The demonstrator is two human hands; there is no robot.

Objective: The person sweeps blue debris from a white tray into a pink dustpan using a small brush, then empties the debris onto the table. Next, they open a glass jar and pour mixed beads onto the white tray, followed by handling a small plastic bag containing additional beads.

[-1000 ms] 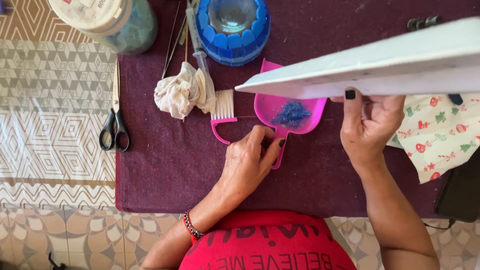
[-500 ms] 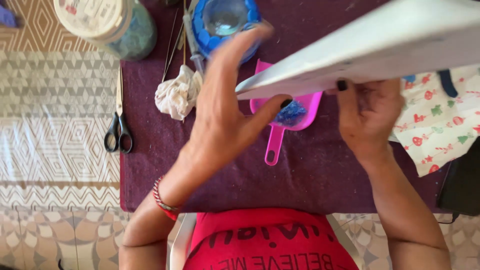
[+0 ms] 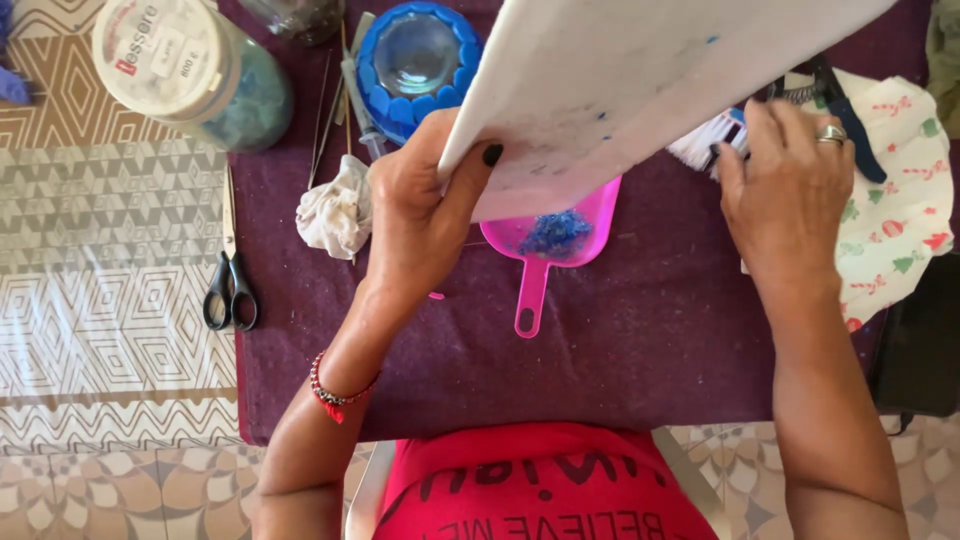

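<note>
My left hand [image 3: 420,215] has its fingers closed on the lower edge of a white board [image 3: 640,90], held tilted above the pink dustpan [image 3: 555,245] with blue fluff on the desk [image 3: 640,340]. My right hand [image 3: 785,190] curls around a small brush [image 3: 705,140] at the board's right side.
</note>
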